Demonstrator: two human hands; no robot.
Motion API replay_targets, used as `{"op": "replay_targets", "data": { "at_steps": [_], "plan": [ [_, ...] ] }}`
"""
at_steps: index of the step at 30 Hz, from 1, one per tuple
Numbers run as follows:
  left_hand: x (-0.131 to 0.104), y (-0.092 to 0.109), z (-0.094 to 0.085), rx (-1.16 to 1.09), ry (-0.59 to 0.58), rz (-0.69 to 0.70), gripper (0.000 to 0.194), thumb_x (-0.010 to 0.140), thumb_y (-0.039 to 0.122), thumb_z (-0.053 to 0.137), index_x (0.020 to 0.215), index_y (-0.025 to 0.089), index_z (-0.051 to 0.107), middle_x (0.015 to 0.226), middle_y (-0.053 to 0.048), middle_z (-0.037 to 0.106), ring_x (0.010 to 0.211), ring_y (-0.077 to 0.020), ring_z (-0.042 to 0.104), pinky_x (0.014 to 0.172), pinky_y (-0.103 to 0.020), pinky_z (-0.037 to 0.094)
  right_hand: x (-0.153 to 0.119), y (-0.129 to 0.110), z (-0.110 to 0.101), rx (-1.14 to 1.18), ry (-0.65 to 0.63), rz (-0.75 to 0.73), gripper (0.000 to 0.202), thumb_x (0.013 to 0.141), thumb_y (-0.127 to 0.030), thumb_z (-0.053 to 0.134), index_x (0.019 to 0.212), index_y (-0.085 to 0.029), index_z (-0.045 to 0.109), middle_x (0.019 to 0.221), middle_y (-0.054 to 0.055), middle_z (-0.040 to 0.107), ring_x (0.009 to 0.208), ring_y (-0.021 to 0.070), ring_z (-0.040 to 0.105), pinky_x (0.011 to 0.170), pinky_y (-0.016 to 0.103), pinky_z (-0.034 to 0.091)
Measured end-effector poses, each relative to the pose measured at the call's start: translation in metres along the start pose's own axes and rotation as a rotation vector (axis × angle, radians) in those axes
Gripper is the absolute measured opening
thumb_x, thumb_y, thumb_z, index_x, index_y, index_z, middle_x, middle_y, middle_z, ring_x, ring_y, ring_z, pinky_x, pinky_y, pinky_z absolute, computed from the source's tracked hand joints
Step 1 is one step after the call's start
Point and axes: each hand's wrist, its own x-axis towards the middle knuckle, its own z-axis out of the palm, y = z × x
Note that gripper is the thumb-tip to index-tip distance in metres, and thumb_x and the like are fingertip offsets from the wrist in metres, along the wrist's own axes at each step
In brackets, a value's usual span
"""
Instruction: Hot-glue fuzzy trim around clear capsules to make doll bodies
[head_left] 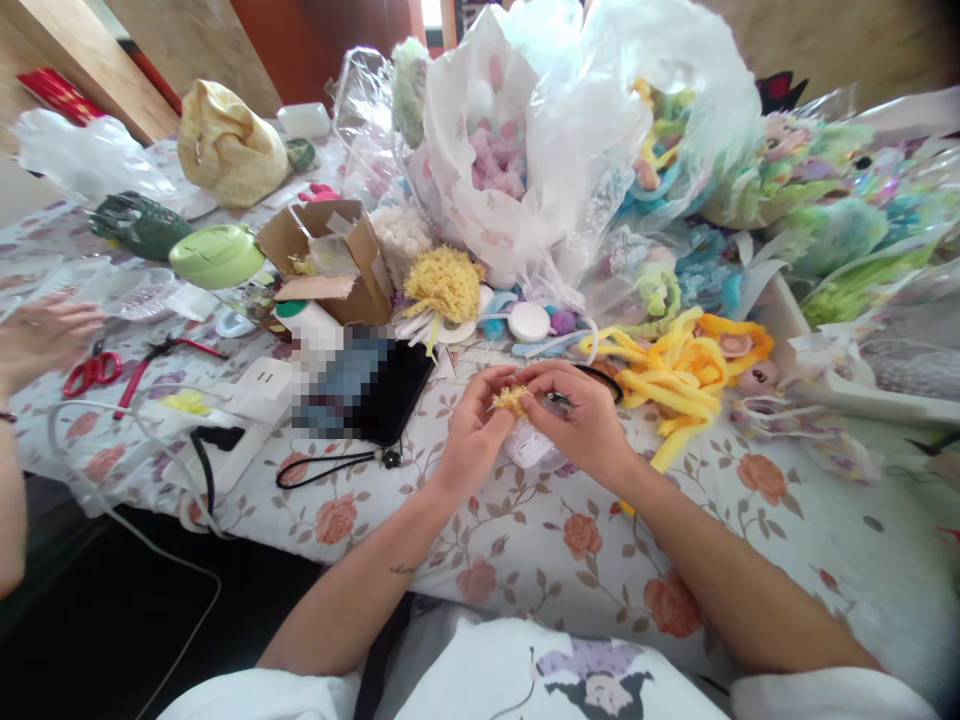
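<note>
Both my hands meet over the flowered tablecloth (405,530). My left hand (480,420) pinches a small tuft of fuzzy yellow yarn (511,401) from the left. From the other side, the fingers of my right hand (574,405) close on the same tuft. Just under the hands lies a white rounded case (529,447), partly covered by my fingers. A black cord loop (600,380) shows behind my right hand. Beyond my hands sits a bigger ball of yellow curly yarn (444,283). Loose yellow-orange chenille strips (675,375) lie to the right.
Left of my hands are a dark phone (394,390), a white charger (262,388), red scissors (94,370), red-handled pliers (139,375) and an open cardboard box (367,265). Plastic bags (600,130) of plush material fill the back. Another person's hand (45,340) is at far left.
</note>
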Motion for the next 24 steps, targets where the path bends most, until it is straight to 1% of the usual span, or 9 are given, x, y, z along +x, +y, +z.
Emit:
{"op": "replay_targets", "data": {
  "at_steps": [4,10,14,16,18,22,24],
  "plan": [
    [0.0009,-0.0001,0.0038,-0.020,0.042,-0.008,0.029,0.080,0.016,0.058,0.108,0.021,0.060,0.108,-0.004,0.060,0.097,-0.0180,0.057,0.080,-0.026,0.044,-0.0002,0.0008,0.0010,-0.007,0.002,-0.009,0.008,0.084,-0.018,0.060,0.077,-0.022,0.060,0.099,0.006,0.069,0.092,0.0192,0.065,0.080,0.033,0.051],
    [0.0024,-0.0014,0.0069,-0.169,0.094,-0.125,0.025,0.078,0.017,0.057,0.102,0.022,0.062,0.102,-0.001,0.060,0.090,-0.0156,0.058,0.077,-0.026,0.044,-0.0029,-0.0040,0.0030,0.007,0.015,0.018,0.009,0.083,-0.015,0.059,0.077,-0.022,0.061,0.099,0.007,0.069,0.093,0.0197,0.065,0.081,0.034,0.051],
    [0.0008,0.0019,0.0084,-0.098,0.096,-0.095,0.025,0.078,0.015,0.054,0.101,0.021,0.062,0.101,-0.001,0.063,0.093,-0.0161,0.058,0.081,-0.027,0.044,-0.0053,-0.0041,0.0043,0.026,0.052,0.052,0.009,0.083,-0.016,0.060,0.075,-0.022,0.061,0.098,0.006,0.069,0.091,0.0190,0.065,0.078,0.032,0.051],
    [0.0001,0.0029,0.0087,-0.040,0.088,-0.065,0.026,0.078,0.014,0.052,0.101,0.021,0.062,0.102,-0.001,0.064,0.094,-0.0162,0.057,0.082,-0.027,0.044,-0.0060,-0.0028,0.0046,0.033,0.069,0.064,0.009,0.083,-0.017,0.061,0.075,-0.021,0.061,0.096,0.006,0.068,0.090,0.0193,0.065,0.080,0.033,0.051],
    [0.0000,0.0017,0.0079,-0.026,0.087,-0.063,0.027,0.078,0.014,0.052,0.101,0.022,0.062,0.102,-0.001,0.064,0.093,-0.0165,0.057,0.082,-0.027,0.044,-0.0067,-0.0017,0.0045,0.041,0.076,0.071,0.009,0.083,-0.018,0.061,0.074,-0.022,0.061,0.095,0.006,0.068,0.091,0.0196,0.065,0.082,0.034,0.050],
    [0.0008,-0.0032,0.0046,-0.199,0.072,-0.092,0.026,0.081,0.024,0.047,0.101,0.021,0.063,0.100,-0.004,0.063,0.092,-0.0192,0.057,0.080,-0.031,0.045,-0.0075,-0.0009,0.0036,0.049,0.081,0.071,0.009,0.083,-0.019,0.060,0.074,-0.022,0.060,0.096,0.006,0.069,0.091,0.0196,0.065,0.083,0.034,0.050],
    [0.0003,-0.0036,0.0039,-0.231,0.045,-0.073,0.027,0.080,0.024,0.049,0.103,0.021,0.062,0.102,-0.004,0.061,0.094,-0.0192,0.057,0.081,-0.030,0.045,-0.0077,-0.0008,0.0032,0.048,0.086,0.065,0.010,0.084,-0.020,0.060,0.074,-0.022,0.060,0.096,0.006,0.069,0.090,0.0198,0.065,0.083,0.035,0.050]
  ]
}}
